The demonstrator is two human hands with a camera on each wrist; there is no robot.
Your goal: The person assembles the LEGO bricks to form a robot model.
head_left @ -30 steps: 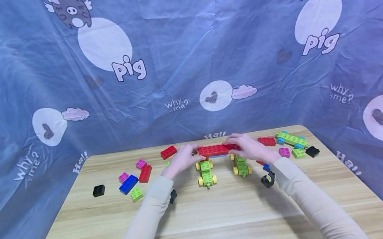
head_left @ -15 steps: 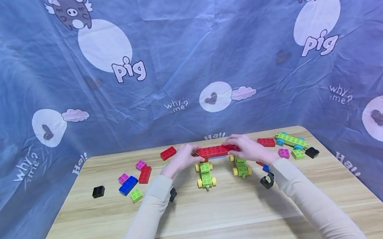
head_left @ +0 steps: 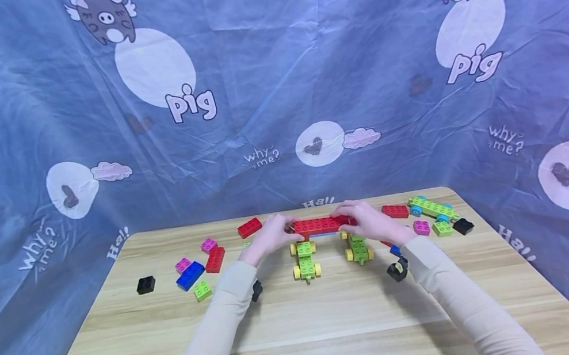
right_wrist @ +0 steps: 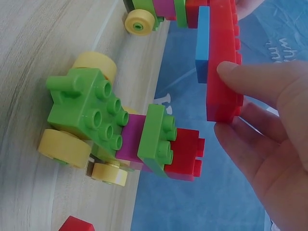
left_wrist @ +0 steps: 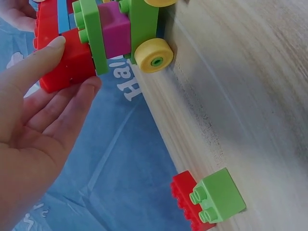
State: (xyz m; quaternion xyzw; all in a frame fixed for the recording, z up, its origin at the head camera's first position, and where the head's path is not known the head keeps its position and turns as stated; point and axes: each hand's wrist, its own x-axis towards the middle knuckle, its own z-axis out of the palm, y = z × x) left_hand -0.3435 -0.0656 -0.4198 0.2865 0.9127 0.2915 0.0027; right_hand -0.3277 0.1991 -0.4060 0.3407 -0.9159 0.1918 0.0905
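Note:
A long red brick beam (head_left: 317, 226) spans between both hands, with a blue brick (right_wrist: 202, 45) under its middle. At its left end my left hand (head_left: 271, 235) pinches a red brick (left_wrist: 77, 57) between thumb and fingers; this brick tops a stack of green and purple bricks on a green car base with yellow wheels (head_left: 306, 265). My right hand (head_left: 371, 223) pinches the beam's right end. In the right wrist view, that end is apart from a second stack, whose top red brick (right_wrist: 183, 154) stands over a green car base with yellow wheels (right_wrist: 79, 103).
Loose red, blue, pink, green and black bricks lie on the left, including a blue brick (head_left: 190, 275) and a black brick (head_left: 146, 285). At the back right stands a green car base with blue wheels (head_left: 430, 208). A black piece (head_left: 397, 270) lies near the right wrist.

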